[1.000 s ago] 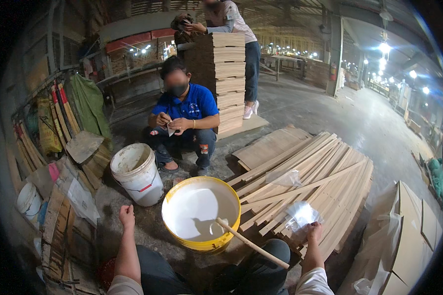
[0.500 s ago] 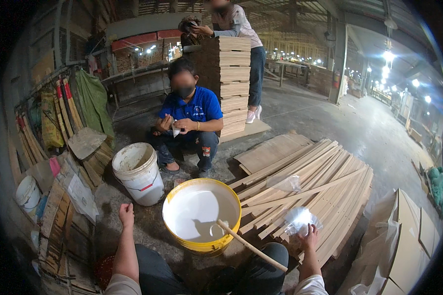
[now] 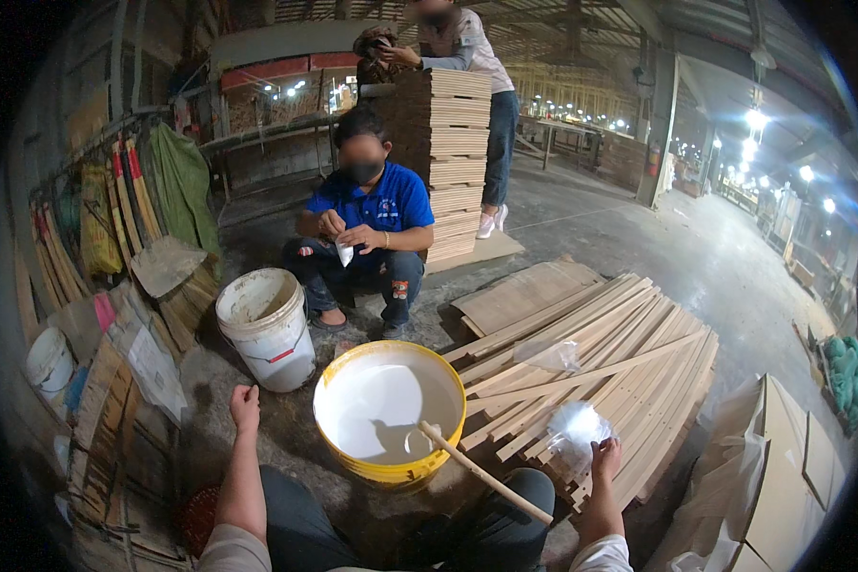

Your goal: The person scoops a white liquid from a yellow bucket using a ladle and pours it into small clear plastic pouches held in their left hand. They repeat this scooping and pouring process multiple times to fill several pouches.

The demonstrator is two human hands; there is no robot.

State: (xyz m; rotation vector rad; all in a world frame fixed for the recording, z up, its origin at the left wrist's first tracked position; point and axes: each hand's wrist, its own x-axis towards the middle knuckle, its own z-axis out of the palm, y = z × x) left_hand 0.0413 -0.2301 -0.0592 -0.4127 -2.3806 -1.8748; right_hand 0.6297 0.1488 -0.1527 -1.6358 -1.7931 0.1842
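Observation:
Between my knees stands a yellow-rimmed bucket (image 3: 388,467) of white liquid. A wooden stick (image 3: 486,475) leans over its near right rim, the tip inside. My left hand (image 3: 245,407) is closed in a fist left of the bucket, just below a white pail (image 3: 275,348); whatever it may hold is hidden. At the right, my right hand (image 3: 605,459) pinches the edge of a clear plastic bag (image 3: 576,425), which lies over a pile of wooden strips (image 3: 629,381) and reflects bright light. Another clear plastic bag (image 3: 549,357) rests farther up the pile.
Opposite me squats a co-worker (image 3: 383,205) in blue, holding a small white bag (image 3: 344,254). Behind, a person (image 3: 477,48) stands at a tall stack of boards (image 3: 456,162). Long-handled tools (image 3: 132,195) lean at the left. Plastic-wrapped panels (image 3: 772,486) stand at the right.
My right hand has turned slightly at the edge of the plastic bag, and the bag's shape has shifted. My left hand stays about where it was. The co-worker's fingers have moved on the white bag.

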